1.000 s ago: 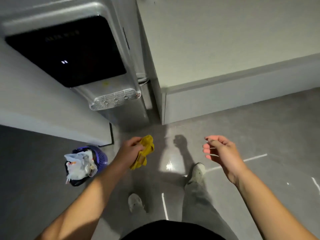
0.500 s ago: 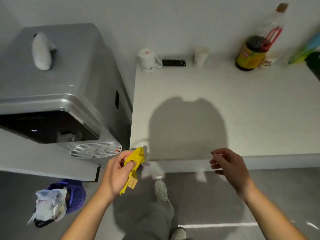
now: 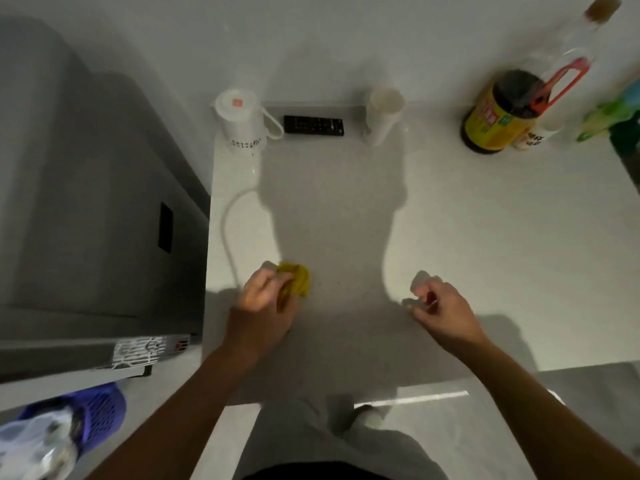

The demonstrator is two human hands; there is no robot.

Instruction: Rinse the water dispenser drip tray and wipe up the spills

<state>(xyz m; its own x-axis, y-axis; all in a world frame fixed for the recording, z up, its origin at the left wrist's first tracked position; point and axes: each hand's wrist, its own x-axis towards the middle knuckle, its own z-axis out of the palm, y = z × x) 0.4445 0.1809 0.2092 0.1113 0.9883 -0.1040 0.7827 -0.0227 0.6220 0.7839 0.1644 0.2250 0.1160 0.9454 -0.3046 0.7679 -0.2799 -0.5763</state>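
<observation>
My left hand (image 3: pixel 265 303) grips a crumpled yellow cloth (image 3: pixel 298 278) and holds it on or just above the white countertop (image 3: pixel 450 237) near its front left corner. My right hand (image 3: pixel 438 310) hovers over the counter's front edge, fingers loosely curled around nothing. The grey water dispenser (image 3: pixel 86 202) stands at the left, right beside the counter. Its white slotted drip tray (image 3: pixel 149 349) shows at the dispenser's front, left of my left forearm.
At the back of the counter stand a white lidded jug (image 3: pixel 240 121) with a cord, a black remote (image 3: pixel 313 125), a white cup (image 3: pixel 382 112), a large yellow-labelled bottle (image 3: pixel 498 116) and green items (image 3: pixel 613 123). A purple bin (image 3: pixel 90 415) with a bag sits on the floor at lower left.
The view has swung up from the floor to the countertop. My left hand has carried the yellow cloth from beside the counter edge onto the counter. My right hand has moved forward over the counter.
</observation>
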